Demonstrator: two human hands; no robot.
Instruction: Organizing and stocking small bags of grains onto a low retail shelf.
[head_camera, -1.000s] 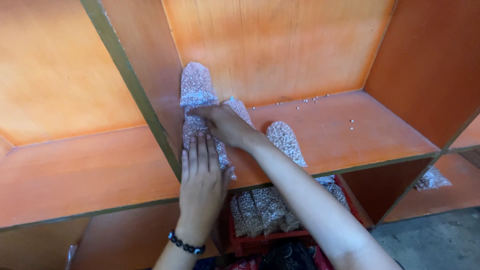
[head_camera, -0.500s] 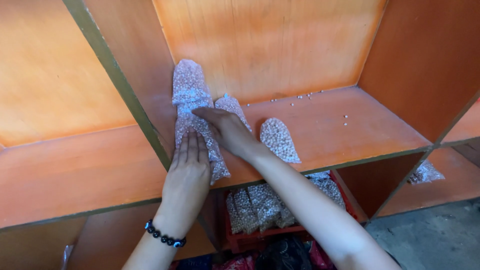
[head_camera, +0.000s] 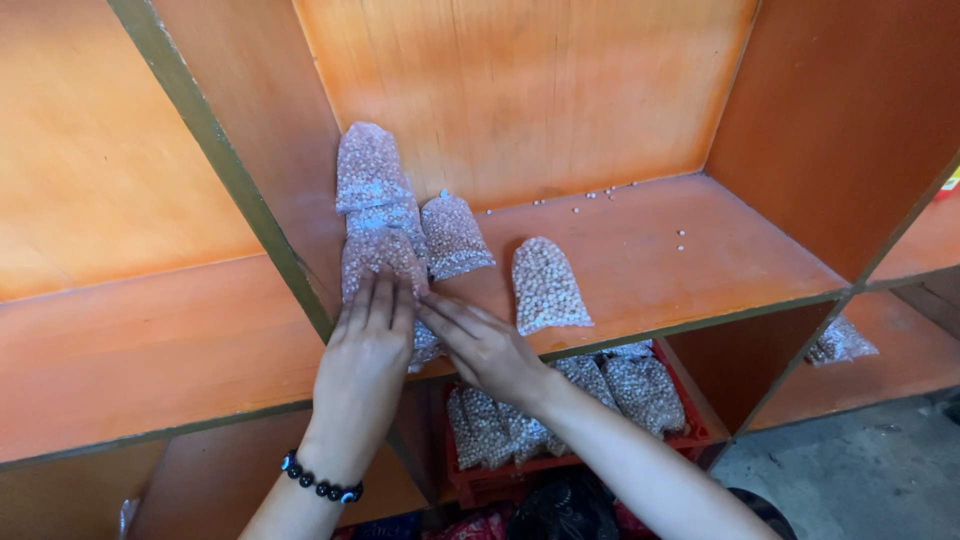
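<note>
Clear plastic bags of small pale beans lie on an orange wooden shelf. A stack of these bags leans in the shelf's left corner against the divider. My left hand, fingers flat and together, presses on the front bag of that stack. My right hand lies beside it, its fingertips touching the same bag's right edge. One bag lies just right of the stack, and another bag lies alone near the front edge.
Loose beans are scattered on the shelf towards the back right. A red crate with several more bags stands in the compartment below. One more bag lies on the lower right shelf. A green-edged divider separates the left compartment.
My right hand has drawn back from on top of the stack towards the shelf's front edge, next to my left hand. The bag to the right of the stack is now uncovered.
</note>
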